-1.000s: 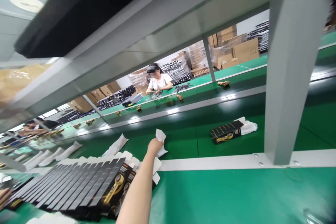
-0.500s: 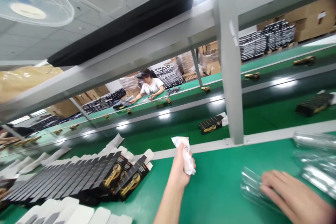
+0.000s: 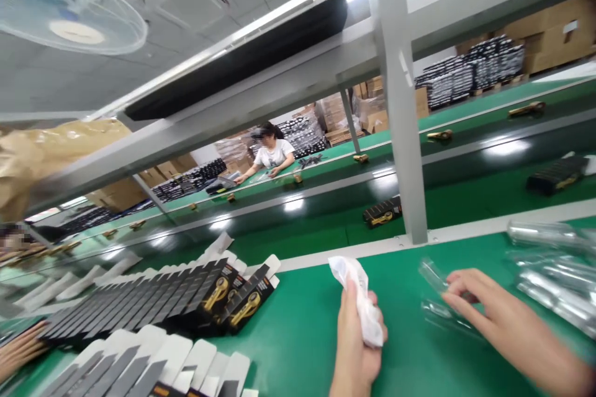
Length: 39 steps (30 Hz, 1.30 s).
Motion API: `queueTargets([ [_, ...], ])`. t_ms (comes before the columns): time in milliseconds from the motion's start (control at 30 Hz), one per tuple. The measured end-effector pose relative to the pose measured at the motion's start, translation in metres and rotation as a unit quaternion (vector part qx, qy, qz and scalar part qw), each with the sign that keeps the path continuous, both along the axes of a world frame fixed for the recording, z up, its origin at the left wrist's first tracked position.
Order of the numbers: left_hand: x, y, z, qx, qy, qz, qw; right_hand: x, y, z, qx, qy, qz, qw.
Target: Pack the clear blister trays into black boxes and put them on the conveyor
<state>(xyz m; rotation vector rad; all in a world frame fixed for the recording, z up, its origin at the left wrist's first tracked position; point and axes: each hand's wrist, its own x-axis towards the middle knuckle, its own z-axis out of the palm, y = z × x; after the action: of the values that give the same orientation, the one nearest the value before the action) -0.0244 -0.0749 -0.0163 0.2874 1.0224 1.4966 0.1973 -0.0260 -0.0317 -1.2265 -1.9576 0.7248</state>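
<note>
My left hand point(image 3: 357, 347) is closed round a white, soft-wrapped packet point(image 3: 365, 305), held upright and slightly tilted above the green bench; its contents are hidden. To the right, my right hand point(image 3: 493, 316) pinches the end of a clear plastic shell point(image 3: 432, 274) between thumb and fingers, with some motion blur. Just below it, another clear plastic piece point(image 3: 442, 310) shows on the bench; whether the two are joined I cannot tell. Farther right lies a pile of clear plastic shells point(image 3: 554, 285).
Black boxes with open white flaps point(image 3: 186, 298) stand in a row at left, with more open boxes point(image 3: 158, 360) in front. A co-worker's hand point(image 3: 21, 347) reaches in at the left edge. A grey post point(image 3: 405, 136) rises at the bench edge before the conveyor point(image 3: 307, 242).
My left hand with the white packet has moved right and down, closer to my right hand. My right hand has lifted one clear plastic shell at its end.
</note>
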Motion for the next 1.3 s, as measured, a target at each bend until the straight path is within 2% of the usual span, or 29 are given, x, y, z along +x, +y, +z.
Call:
queueTargets([
  [133, 0.002, 0.002, -0.004, -0.005, 0.018, -0.006, 1.0, -0.004, -0.001, 0.016, -0.111, 0.105, 0.024, 0.988],
  [300, 0.012, 0.0, -0.006, 0.043, 0.023, -0.042, 0.998, -0.012, -0.003, 0.022, -0.135, 0.132, 0.027, 0.982],
  [400, 0.021, -0.002, -0.007, 0.056, 0.077, -0.057, 0.994, -0.029, -0.014, 0.024, -0.054, 0.105, 0.02, 0.993],
  [500, 0.025, -0.007, -0.007, 0.071, 0.129, -0.072, 0.986, -0.051, -0.029, 0.027, 0.035, 0.038, 0.055, 0.997],
  [633, 0.024, -0.016, -0.008, 0.068, 0.182, -0.121, 0.973, -0.066, -0.042, 0.021, 0.091, -0.024, 0.079, 0.992],
  [700, 0.025, -0.018, -0.01, 0.081, 0.181, -0.143, 0.97, -0.066, -0.043, 0.013, 0.131, -0.041, 0.062, 0.989],
  [833, 0.031, -0.018, -0.013, 0.122, 0.101, -0.159, 0.975, -0.064, -0.045, 0.003, 0.235, -0.062, 0.034, 0.969],
  [967, 0.031, -0.017, -0.01, 0.076, 0.092, -0.126, 0.985, -0.063, -0.052, 0.006, 0.3, -0.106, 0.043, 0.947],
  [1033, 0.029, -0.016, -0.007, 0.051, 0.072, -0.103, 0.991, -0.061, -0.052, 0.01, 0.29, -0.104, 0.084, 0.947],
  [1100, 0.028, -0.015, -0.005, 0.045, 0.027, -0.078, 0.996, -0.056, -0.049, 0.013, 0.247, -0.076, 0.106, 0.96],
  [1300, 0.029, -0.014, -0.003, 0.057, -0.038, -0.054, 0.996, -0.043, -0.031, 0.013, 0.083, 0.019, 0.027, 0.996],
])
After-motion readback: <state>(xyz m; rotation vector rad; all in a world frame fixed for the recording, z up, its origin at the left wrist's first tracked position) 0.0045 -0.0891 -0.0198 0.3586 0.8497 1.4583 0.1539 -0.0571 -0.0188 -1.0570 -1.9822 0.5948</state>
